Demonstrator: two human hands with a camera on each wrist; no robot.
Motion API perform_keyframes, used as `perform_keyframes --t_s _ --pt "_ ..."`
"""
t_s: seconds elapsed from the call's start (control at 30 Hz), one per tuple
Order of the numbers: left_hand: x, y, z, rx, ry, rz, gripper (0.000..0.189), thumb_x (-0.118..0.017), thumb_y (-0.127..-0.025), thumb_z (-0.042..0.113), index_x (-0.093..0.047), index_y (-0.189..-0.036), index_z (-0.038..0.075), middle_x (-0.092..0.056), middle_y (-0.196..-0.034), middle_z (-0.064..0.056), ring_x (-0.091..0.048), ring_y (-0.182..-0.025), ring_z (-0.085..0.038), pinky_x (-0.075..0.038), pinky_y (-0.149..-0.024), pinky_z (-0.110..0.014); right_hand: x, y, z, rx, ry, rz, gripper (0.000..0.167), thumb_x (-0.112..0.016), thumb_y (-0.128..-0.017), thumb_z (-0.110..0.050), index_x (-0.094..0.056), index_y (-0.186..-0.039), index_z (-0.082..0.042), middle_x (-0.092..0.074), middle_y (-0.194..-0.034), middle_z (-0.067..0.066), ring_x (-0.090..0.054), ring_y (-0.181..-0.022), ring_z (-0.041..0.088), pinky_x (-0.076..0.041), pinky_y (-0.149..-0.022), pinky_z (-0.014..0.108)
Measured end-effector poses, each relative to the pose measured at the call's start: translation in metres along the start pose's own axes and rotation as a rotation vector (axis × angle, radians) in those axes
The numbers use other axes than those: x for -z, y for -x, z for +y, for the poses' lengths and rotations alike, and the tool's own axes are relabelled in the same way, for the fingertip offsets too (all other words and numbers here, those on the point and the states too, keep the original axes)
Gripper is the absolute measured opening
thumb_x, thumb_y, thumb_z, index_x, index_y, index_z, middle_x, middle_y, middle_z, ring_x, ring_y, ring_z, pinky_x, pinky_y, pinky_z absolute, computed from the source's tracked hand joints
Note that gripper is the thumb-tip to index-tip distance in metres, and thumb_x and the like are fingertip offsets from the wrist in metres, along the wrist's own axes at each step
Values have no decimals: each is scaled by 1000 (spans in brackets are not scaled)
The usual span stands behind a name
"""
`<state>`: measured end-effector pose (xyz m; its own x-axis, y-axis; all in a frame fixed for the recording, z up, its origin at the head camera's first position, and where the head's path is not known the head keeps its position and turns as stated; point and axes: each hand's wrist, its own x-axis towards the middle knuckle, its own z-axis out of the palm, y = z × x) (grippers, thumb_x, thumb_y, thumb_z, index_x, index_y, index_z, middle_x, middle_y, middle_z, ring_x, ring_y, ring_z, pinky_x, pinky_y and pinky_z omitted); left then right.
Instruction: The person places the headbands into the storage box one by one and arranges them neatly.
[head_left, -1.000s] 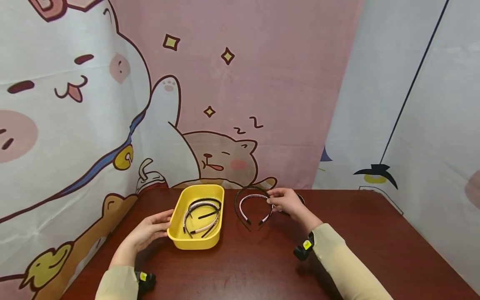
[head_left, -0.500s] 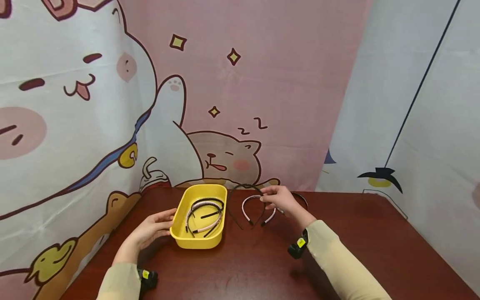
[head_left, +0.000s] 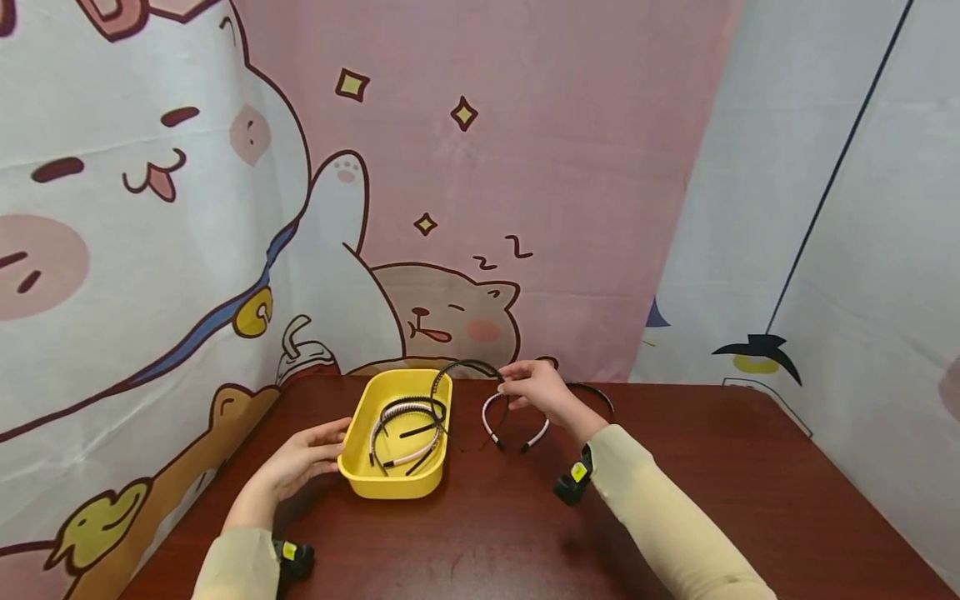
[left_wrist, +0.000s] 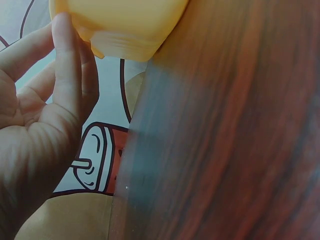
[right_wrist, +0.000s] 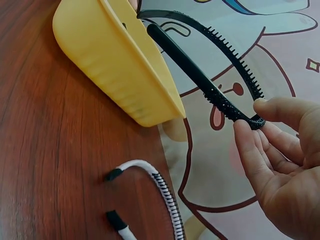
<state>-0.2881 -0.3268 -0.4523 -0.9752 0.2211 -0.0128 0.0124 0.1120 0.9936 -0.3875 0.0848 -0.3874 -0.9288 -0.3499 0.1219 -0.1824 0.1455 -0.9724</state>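
Black toothed headband, pinched near the top of its arch between the thumb and fingers of the right hand, is raised off the table with its free ends toward the yellow basin. In the head view its left side overlaps the basin's right rim; whether the two touch cannot be told. Just below and right of this hand, a pale pink headband with a ribbed crown and black tips lies on the table, its ends toward the near side. Farther right, behind the wrist, another black headband shows in part. Inside the basin, black headbands overlap a pink one. At the basin's left side, the left hand rests its loosely extended fingers against the wall. Reddish-brown table supports the basin; a cartoon-printed backdrop stands beyond.
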Motion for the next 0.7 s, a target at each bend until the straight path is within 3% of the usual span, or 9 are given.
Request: perform_keyframes --t_s 0.27,0.7 --pt "0 1 0 7 12 5 63 -58 -97 7 -27 -149 -5 -48 -125 -26 -63 -93 -19 -55 -80 -30 -13 -7 -5 8 -16 -9 34 -69 -85 0 -63 -117 8 -60 -105 19 -64 -82 25 -58 -65 36" --pt "1 0 0 13 20 -1 64 -60 -96 8 -27 -150 -4 -49 -126 -25 -63 -96 -20 -55 -81 -31 -41 -16 -22 -36 -62 18 32 -69 -85 1 -64 -116 6 -61 -104 17 -64 -81 21 -58 -69 39"
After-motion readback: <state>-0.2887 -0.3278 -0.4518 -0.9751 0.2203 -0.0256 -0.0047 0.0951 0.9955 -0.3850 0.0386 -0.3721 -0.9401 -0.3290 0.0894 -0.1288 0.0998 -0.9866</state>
